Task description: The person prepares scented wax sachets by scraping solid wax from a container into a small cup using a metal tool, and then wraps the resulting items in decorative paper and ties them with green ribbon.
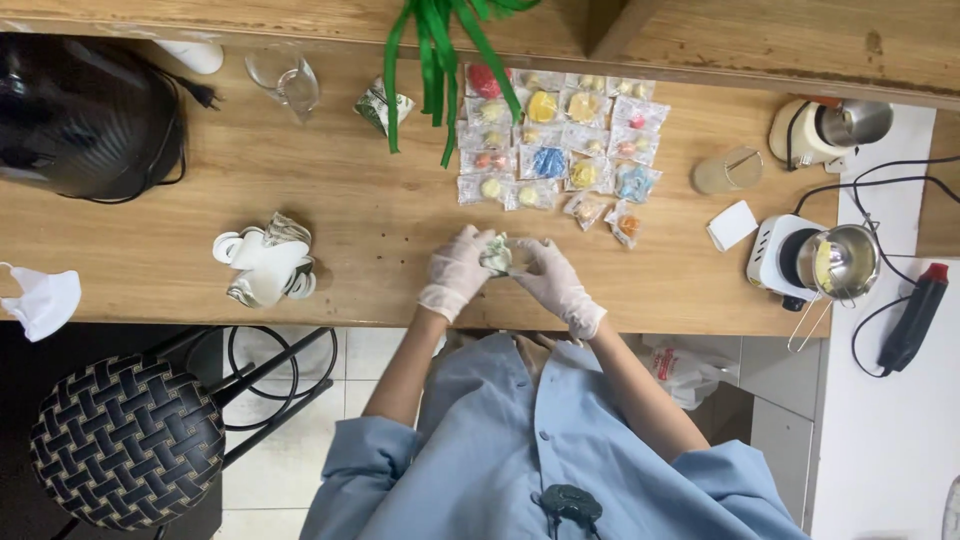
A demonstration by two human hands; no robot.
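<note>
My left hand (456, 270) and my right hand (556, 283), both in thin white gloves, meet over the front of the wooden table (350, 220). Together they hold a small clear packet with something pale green and white inside (497, 254). Just beyond my hands, several small clear packets of coloured pieces (560, 140) lie in rows, yellow, blue, red and orange among them. Two more packets (605, 215) lie loose at the lower right of the rows.
A white tape roll and crumpled wrap (265, 262) lie to the left, a face mask (40, 298) at the table edge. A glass jug (285, 78), green ribbon (440, 50), a small hotplate with a metal pot (825, 260), a glue gun (912, 312) and a woven stool (125, 440) surround the work area.
</note>
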